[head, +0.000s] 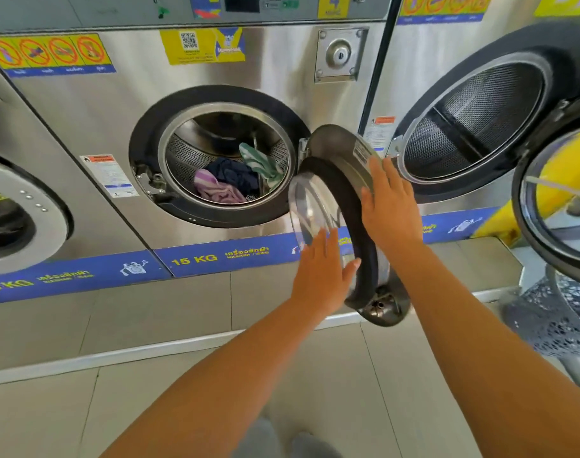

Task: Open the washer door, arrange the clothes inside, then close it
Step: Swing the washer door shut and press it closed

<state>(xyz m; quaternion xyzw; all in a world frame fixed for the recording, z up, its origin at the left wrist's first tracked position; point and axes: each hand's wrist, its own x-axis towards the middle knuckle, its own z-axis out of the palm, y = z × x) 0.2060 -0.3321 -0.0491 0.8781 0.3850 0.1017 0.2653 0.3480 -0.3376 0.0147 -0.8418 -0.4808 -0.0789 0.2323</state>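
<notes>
The middle steel washer (pixel 269 71) has its round door (pixel 340 180) swung out on right-side hinges, seen almost edge-on. Inside the drum (pixel 196 150) lie a purple garment (pixel 216 190), a dark navy garment (pixel 234 173) and a green-and-white striped cloth (pixel 259 161). My left hand (pixel 320 269) lies flat, fingers apart, on the door's inner glass bowl. My right hand (pixel 389 206) rests flat, fingers spread, on the door's outer metal face. Neither hand grips anything.
The washer to the right (pixel 473 123) has an empty drum and its door (pixel 553 193) open, jutting toward me at the right edge. A perforated grey laundry basket (pixel 553 315) stands at lower right. A closed washer door (pixel 21 209) is at the left. Tiled step and floor lie below.
</notes>
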